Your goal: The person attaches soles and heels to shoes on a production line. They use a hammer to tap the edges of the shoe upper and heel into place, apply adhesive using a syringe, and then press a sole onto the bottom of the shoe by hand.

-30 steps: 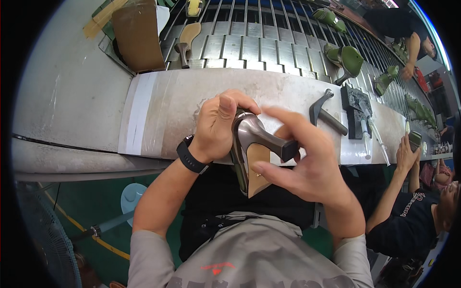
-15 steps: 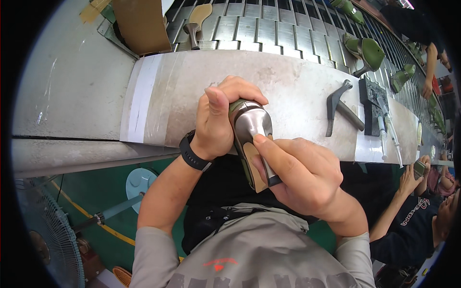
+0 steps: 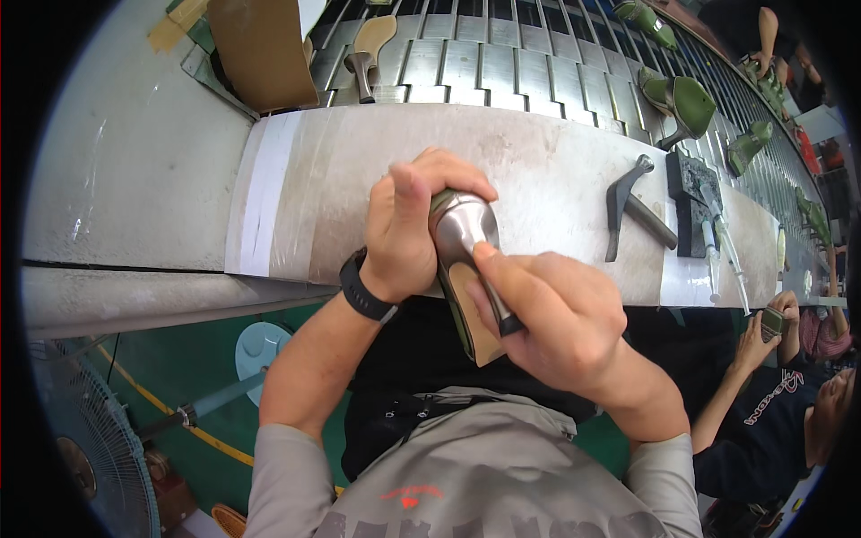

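Between my hands is an upturned high-heeled shoe [image 3: 460, 318] with a green upper, a tan sole and a shiny silver-grey heel [image 3: 465, 224]. It is held at the near edge of the pale worktable [image 3: 538, 170]. My left hand [image 3: 404, 229] wraps the shoe's back end, its thumb raised off the shoe and its fingers curled over the far side. My right hand [image 3: 565, 309] grips the slim heel, its thumb on the metallic side; the dark heel tip sticks out below. The fingers under the heel are partly hidden.
A hammer [image 3: 653, 222] lies on the table's right, beside a dark block [image 3: 689, 179] and syringes [image 3: 731, 251]. Beyond runs a slatted metal conveyor [image 3: 529, 72] carrying green shoes [image 3: 691, 108] and a tan-soled shoe [image 3: 372, 40]. A fan [image 3: 103, 448] stands lower left; a co-worker [image 3: 762, 426] sits right.
The shoe and my right hand have shifted slightly to the left, with both grips kept. The co-worker's hands have moved a little.
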A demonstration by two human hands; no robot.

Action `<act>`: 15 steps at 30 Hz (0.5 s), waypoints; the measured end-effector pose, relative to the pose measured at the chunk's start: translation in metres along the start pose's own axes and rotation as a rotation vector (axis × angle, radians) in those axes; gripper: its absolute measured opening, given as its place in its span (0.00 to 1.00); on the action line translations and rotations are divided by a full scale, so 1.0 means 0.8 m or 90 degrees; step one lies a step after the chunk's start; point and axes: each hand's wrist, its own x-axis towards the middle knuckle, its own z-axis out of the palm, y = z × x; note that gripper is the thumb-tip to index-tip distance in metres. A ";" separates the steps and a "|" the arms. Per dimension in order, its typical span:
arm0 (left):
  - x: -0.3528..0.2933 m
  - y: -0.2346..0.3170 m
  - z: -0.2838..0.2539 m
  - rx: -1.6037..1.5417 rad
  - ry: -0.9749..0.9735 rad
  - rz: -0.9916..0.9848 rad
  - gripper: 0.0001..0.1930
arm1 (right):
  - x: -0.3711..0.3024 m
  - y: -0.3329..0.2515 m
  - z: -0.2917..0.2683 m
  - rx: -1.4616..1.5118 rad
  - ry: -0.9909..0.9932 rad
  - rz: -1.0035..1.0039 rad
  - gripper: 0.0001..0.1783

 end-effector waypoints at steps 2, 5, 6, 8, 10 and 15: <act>0.026 0.001 -0.002 -0.011 -0.004 -0.039 0.53 | 0.013 0.022 0.007 -0.004 0.043 -0.034 0.21; 0.060 -0.022 -0.009 -0.082 -0.043 -0.160 0.50 | 0.045 0.047 0.005 -0.028 0.014 0.021 0.14; 0.065 -0.029 -0.010 -0.121 -0.068 -0.175 0.48 | 0.055 0.052 -0.001 -0.023 -0.037 0.072 0.12; 0.068 -0.031 0.004 -0.128 -0.022 -0.155 0.44 | 0.068 0.069 -0.014 -0.046 -0.106 0.084 0.10; 0.071 -0.037 0.005 -0.137 -0.035 -0.160 0.43 | 0.068 0.071 -0.019 -0.047 -0.140 0.083 0.10; 0.066 -0.041 0.008 -0.031 -0.037 -0.097 0.42 | 0.061 0.068 -0.019 -0.088 -0.169 0.053 0.12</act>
